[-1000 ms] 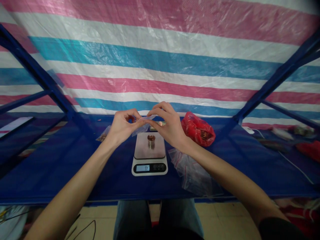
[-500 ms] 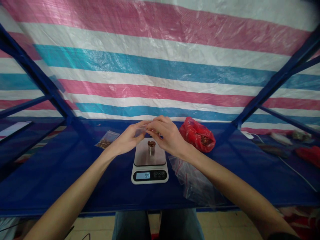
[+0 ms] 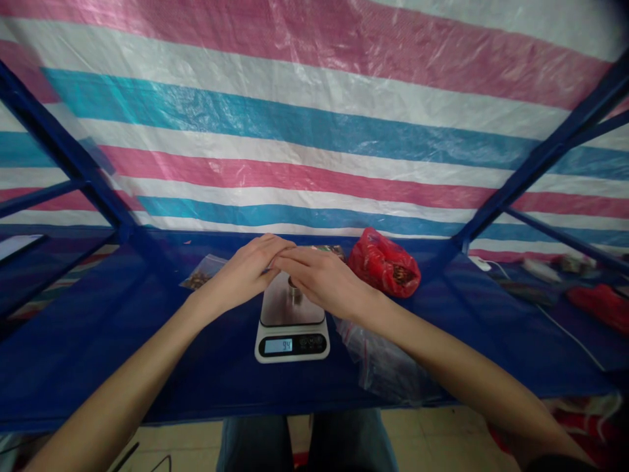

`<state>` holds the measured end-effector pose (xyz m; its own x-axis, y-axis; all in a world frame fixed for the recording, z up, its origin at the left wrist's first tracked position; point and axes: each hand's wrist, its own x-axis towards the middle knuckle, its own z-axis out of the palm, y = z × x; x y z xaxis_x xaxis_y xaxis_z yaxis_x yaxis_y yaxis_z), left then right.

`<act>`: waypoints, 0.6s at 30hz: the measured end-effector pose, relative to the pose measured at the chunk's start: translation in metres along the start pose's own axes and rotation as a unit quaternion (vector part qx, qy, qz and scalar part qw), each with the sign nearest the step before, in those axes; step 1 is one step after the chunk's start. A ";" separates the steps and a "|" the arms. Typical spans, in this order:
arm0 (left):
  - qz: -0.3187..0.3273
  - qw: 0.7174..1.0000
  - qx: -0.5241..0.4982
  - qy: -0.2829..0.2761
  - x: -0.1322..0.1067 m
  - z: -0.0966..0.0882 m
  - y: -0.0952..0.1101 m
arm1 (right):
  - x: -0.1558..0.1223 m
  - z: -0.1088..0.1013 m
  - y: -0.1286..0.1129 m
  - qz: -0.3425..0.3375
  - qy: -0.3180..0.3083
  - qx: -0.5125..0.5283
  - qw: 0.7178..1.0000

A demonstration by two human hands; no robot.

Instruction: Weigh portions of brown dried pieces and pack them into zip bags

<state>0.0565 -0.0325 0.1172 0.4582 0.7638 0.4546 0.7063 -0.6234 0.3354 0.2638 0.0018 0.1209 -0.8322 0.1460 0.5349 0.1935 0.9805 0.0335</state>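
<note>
Above the kitchen scale [image 3: 292, 313], my left hand [image 3: 250, 265] and my right hand [image 3: 327, 275] meet with their fingertips together. Both hands are closed at a small clear plastic bag [image 3: 270, 266]. My fingers hide nearly all of it; only a sliver shows. On the steel plate under my right hand stands a small metal cup [image 3: 295, 293], its top mostly covered by the fingers. The scale's display [image 3: 279, 345] reads about 94; a decimal point is too small to tell.
A zip bag of brown pieces [image 3: 199, 276] lies left of the scale. To the right are a red plastic bag [image 3: 376, 262] with brown contents and a heap of clear zip bags [image 3: 393, 367]. Blue frame bars [image 3: 521, 164] rise on both sides before a striped sheet [image 3: 314, 157].
My right hand has come lower and its fingers now lie over my left fingertips, covering the clear bag and much of the cup. A printed packet shows behind my right hand. The view has shifted slightly.
</note>
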 end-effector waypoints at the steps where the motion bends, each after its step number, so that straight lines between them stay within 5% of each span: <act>1: 0.001 1.000 0.007 0.000 0.000 0.000 -0.001 | 0.000 0.001 0.000 0.013 -0.021 0.005 1.000; 5: 0.007 0.999 0.039 -0.022 0.000 -0.002 -0.003 | 0.002 -0.001 -0.006 -0.010 -0.079 0.017 0.997; 8: -0.011 0.997 0.072 -0.025 -0.005 -0.006 -0.012 | -0.015 -0.017 -0.007 0.006 -0.006 0.046 0.999; 11: -0.064 0.994 0.090 0.020 -0.019 -0.012 -0.038 | -0.065 -0.039 0.013 0.177 0.169 0.051 0.968; 13: -0.102 0.990 0.083 0.051 -0.031 -0.014 -0.060 | -0.113 -0.049 0.039 0.314 0.208 -0.007 0.927; 16: -0.135 0.987 0.067 0.056 -0.042 -0.009 -0.086 | -0.180 -0.052 0.084 0.433 0.045 -0.065 0.898; 18: -0.139 0.986 0.076 0.045 -0.045 -0.003 -0.093 | -0.207 -0.048 0.107 0.428 -0.068 -0.031 0.901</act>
<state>-0.0310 -0.0090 0.0678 0.1899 0.8793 0.4367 0.8742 -0.3539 0.3324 0.4816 0.0701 0.0538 -0.4191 0.8641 0.2788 0.8197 0.4922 -0.2930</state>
